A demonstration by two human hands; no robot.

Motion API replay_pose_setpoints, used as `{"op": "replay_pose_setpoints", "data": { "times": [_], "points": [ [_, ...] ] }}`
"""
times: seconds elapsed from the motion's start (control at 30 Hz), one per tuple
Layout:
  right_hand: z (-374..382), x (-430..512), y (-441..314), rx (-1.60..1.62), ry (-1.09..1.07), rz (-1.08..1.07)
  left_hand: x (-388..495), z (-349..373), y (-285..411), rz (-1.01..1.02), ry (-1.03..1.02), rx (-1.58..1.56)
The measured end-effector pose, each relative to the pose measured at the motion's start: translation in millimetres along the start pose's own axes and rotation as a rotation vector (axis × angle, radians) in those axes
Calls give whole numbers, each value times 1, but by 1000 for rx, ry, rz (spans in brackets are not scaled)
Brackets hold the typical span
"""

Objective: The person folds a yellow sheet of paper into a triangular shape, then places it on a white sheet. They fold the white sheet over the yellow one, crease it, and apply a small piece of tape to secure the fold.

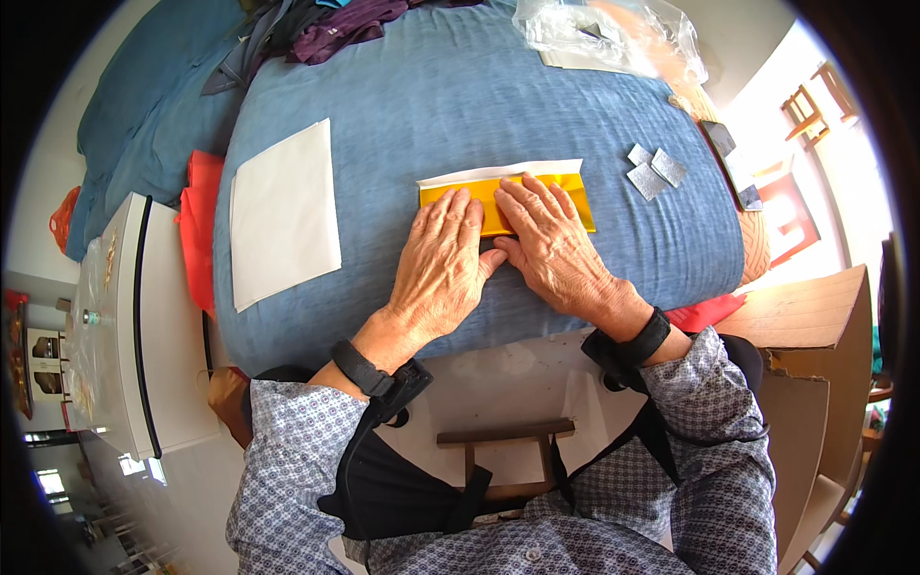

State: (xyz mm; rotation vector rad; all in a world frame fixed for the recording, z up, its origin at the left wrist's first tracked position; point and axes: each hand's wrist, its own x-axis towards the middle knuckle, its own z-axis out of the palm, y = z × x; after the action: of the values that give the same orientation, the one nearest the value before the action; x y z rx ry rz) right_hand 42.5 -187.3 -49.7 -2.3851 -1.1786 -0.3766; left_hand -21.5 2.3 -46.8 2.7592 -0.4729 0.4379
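Note:
A folded sheet of shiny gold paper (578, 205) lies crosswise before me, with a strip of its white side showing along the far edge. My left hand (442, 262) rests palm down on its left part. On the middle and right part lies my right hand (557, 241), also flat, and the two thumbs meet near the paper's front edge. Neither hand grips anything. Three small silver-grey squares (649, 183) sit to the right of the paper. To the left is a stack of white paper sheets (284, 215). All of it lies on a blue cloth-covered padded surface (410, 108).
A phone (732, 164) lies at the right edge. Clear plastic bags (611, 36) cover paper at the far right, and dark clothes (345, 29) are heaped at the far left. A cardboard box (798, 309) stands at right, a white cabinet (180, 287) at left.

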Motion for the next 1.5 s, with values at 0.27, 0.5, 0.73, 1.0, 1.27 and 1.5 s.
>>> {"op": "replay_pose_setpoints", "data": {
  "times": [0.27, 0.5, 0.73, 1.0, 1.27, 1.5],
  "points": [
    [4, 1, 1, -10, 5, 93, 0, 1, 0, -4, -14, 5],
    [7, -2, -2, -144, 1, 84, -1, 2, -1, -8, -37, 25],
    [5, -1, -6, -163, 15, 127, -1, 2, -1, -5, -48, 20],
    [4, 2, -6, -122, 2, -10, -1, 0, -1, -6, -66, 7],
    [6, 1, -4, -69, -13, -28, -2, 2, -3, -2, -60, 2],
    [6, 0, -4, -78, -16, -24, 6, -5, -6, 14, 20, 13]
  ]
}}
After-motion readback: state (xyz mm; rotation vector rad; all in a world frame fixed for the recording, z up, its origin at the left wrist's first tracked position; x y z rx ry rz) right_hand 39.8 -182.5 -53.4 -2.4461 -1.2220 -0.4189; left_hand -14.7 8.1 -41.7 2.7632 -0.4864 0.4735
